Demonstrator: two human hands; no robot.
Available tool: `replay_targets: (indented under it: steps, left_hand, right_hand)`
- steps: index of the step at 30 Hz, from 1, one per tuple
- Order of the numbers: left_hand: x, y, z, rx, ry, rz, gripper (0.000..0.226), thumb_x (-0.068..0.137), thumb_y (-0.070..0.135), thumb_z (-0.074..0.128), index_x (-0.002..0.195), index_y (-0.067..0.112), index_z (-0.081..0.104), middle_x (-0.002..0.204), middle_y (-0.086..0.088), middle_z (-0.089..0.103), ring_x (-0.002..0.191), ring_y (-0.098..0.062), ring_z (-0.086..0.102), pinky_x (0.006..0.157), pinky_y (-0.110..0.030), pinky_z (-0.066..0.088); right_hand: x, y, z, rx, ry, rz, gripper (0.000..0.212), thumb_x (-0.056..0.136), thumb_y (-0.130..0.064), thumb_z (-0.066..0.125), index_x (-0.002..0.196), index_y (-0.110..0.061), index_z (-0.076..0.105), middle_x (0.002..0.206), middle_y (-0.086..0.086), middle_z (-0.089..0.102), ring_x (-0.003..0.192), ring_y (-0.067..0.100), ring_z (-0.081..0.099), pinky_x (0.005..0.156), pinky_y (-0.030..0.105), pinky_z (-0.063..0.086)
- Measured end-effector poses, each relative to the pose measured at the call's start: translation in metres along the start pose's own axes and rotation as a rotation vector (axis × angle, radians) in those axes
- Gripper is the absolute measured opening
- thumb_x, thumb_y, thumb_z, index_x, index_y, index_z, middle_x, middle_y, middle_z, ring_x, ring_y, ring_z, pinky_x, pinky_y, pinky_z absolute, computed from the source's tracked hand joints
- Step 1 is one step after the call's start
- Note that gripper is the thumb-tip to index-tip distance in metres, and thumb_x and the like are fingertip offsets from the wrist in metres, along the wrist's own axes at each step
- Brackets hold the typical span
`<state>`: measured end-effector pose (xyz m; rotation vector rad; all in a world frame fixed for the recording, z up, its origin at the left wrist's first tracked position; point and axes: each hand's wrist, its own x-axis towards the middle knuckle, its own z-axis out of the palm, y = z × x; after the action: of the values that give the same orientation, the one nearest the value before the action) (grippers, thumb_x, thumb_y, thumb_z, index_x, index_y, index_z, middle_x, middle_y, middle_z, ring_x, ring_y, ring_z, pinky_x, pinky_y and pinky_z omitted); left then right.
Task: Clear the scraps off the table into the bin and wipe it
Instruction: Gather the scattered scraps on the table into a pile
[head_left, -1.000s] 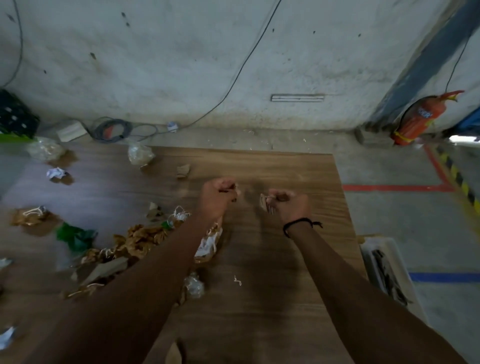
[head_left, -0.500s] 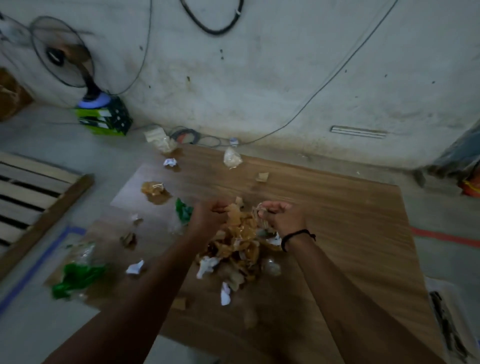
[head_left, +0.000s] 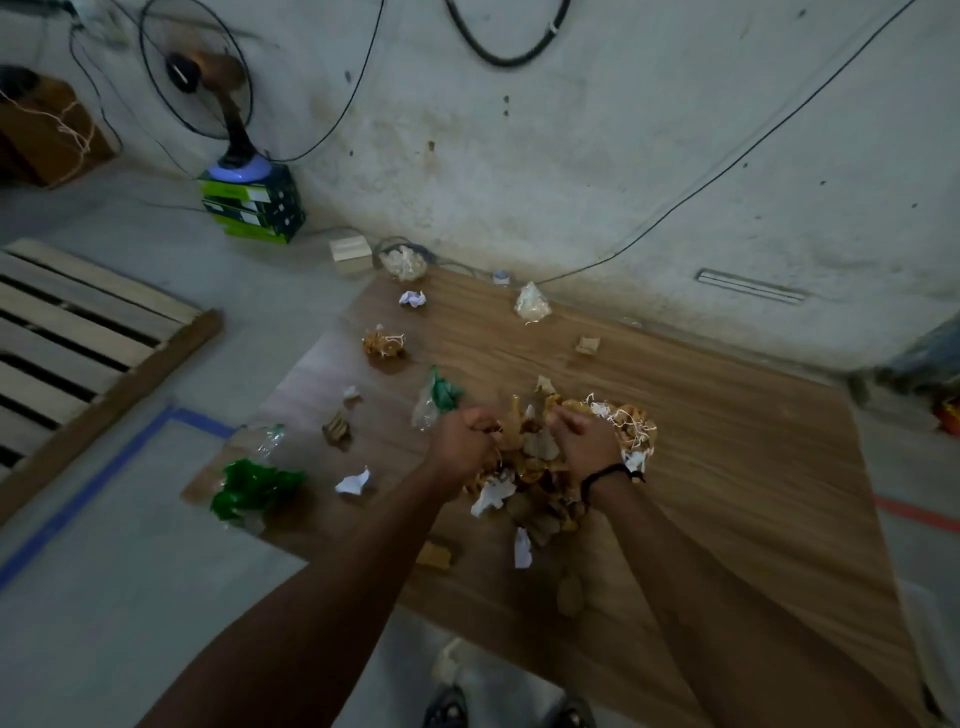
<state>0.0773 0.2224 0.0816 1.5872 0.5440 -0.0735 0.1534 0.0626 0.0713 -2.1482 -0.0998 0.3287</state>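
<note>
Left hand (head_left: 465, 436) and right hand (head_left: 584, 439): both clenched round one bundle of brown paper scraps (head_left: 530, 457) and white string, held between them at the middle of the wooden table (head_left: 727, 467); whether it rests on the top cannot be told. Loose on the left half: green plastic (head_left: 249, 486) at the near left corner, a white paper ball (head_left: 356, 480) near it, a green-and-clear wrapper (head_left: 439, 395) just beside the left hand, a brown wad (head_left: 384, 343) farther off. Far side: a clear bag (head_left: 531, 304), a small card piece (head_left: 588, 344).
</note>
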Motion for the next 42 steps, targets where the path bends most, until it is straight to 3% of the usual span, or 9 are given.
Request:
replay_targets:
  steps: [4,7,12,16,21,26,31,36,42]
  left_hand:
    - [-0.016,0.007,-0.023,0.024,0.032,0.041,0.028,0.090,-0.001,0.054,0.110,0.016,0.064,0.092,0.006,0.064,0.083,-0.006,0.061,0.065,-0.020,0.052]
    - [-0.033,0.013,-0.043,0.078,0.128,0.071,0.032,0.089,0.006,0.059,0.121,0.014,0.062,0.107,0.001,0.064,0.094,-0.011,0.061,0.078,-0.027,0.053]
    - [-0.067,0.023,-0.093,0.214,0.339,0.163,0.030,0.090,0.021,0.063,0.118,0.010,0.064,0.110,-0.004,0.068,0.097,-0.017,0.065,0.089,-0.035,0.053]
    - [-0.103,0.009,-0.141,0.466,0.510,0.173,0.034,0.088,0.031,0.065,0.118,0.014,0.065,0.113,0.001,0.067,0.098,-0.014,0.064,0.085,-0.015,0.046]
    - [-0.115,-0.031,-0.180,1.133,0.458,-0.027,0.058,0.082,0.063,0.055,0.133,0.036,0.047,0.151,0.001,0.037,0.142,-0.026,0.024,0.112,-0.053,0.018]
    - [-0.096,-0.063,-0.194,1.208,0.361,-0.137,0.082,0.072,0.077,0.053,0.143,0.046,0.028,0.161,-0.007,0.007,0.147,-0.033,0.000,0.111,-0.065,0.006]
    - [-0.070,-0.097,-0.204,1.201,0.200,-0.114,0.087,0.071,0.070,0.062,0.143,0.048,0.019,0.161,-0.004,0.001,0.146,-0.036,0.006,0.109,-0.064,0.024]
    - [-0.061,-0.118,-0.219,1.310,0.245,0.087,0.040,0.091,0.029,0.052,0.129,0.034,0.046,0.149,-0.007,0.030,0.127,-0.037,0.038,0.096,-0.056,0.039]
    - [-0.051,-0.099,-0.211,0.904,0.249,0.354,0.037,0.087,0.014,0.058,0.123,0.019,0.059,0.137,-0.011,0.044,0.114,-0.032,0.051,0.094,-0.044,0.047]
  right_hand:
    - [-0.015,-0.017,-0.013,0.091,0.067,-0.003,0.036,0.096,-0.031,0.054,0.122,-0.008,0.063,0.122,0.009,0.065,0.111,0.018,0.057,0.089,0.025,0.039]
    - [-0.030,-0.031,-0.013,0.148,0.064,-0.028,0.039,0.095,-0.032,0.056,0.126,-0.008,0.060,0.121,0.004,0.064,0.109,0.013,0.054,0.092,0.026,0.040]
    - [-0.055,-0.073,0.016,0.162,-0.129,-0.121,0.044,0.091,-0.038,0.061,0.127,-0.013,0.060,0.119,-0.005,0.060,0.111,0.012,0.054,0.100,0.033,0.044]
    - [-0.078,-0.083,0.061,0.092,-0.323,-0.248,0.046,0.088,-0.039,0.063,0.126,-0.013,0.060,0.122,0.000,0.063,0.112,0.015,0.059,0.096,0.031,0.047]
    - [-0.108,-0.054,0.121,-0.406,-0.453,-0.551,0.045,0.091,-0.041,0.054,0.131,-0.020,0.054,0.135,0.004,0.053,0.127,0.026,0.047,0.106,0.031,0.031]
    - [-0.119,-0.012,0.157,-0.563,-0.463,-0.476,0.066,0.088,-0.060,0.047,0.141,-0.021,0.045,0.154,0.006,0.032,0.145,0.023,0.020,0.116,0.032,0.011]
    - [-0.129,0.015,0.185,-0.627,-0.369,-0.406,0.054,0.097,-0.041,0.045,0.148,-0.028,0.031,0.158,0.009,0.020,0.147,0.028,0.011,0.119,0.042,0.007]
    - [-0.141,0.015,0.204,-0.529,-0.295,-0.359,0.047,0.089,-0.016,0.036,0.133,-0.011,0.054,0.147,0.017,0.041,0.143,0.035,0.027,0.116,0.036,0.004]
    - [-0.133,-0.012,0.193,-0.396,-0.022,-0.342,0.052,0.081,-0.005,0.033,0.126,-0.005,0.059,0.139,0.018,0.051,0.131,0.033,0.046,0.111,0.039,0.035]
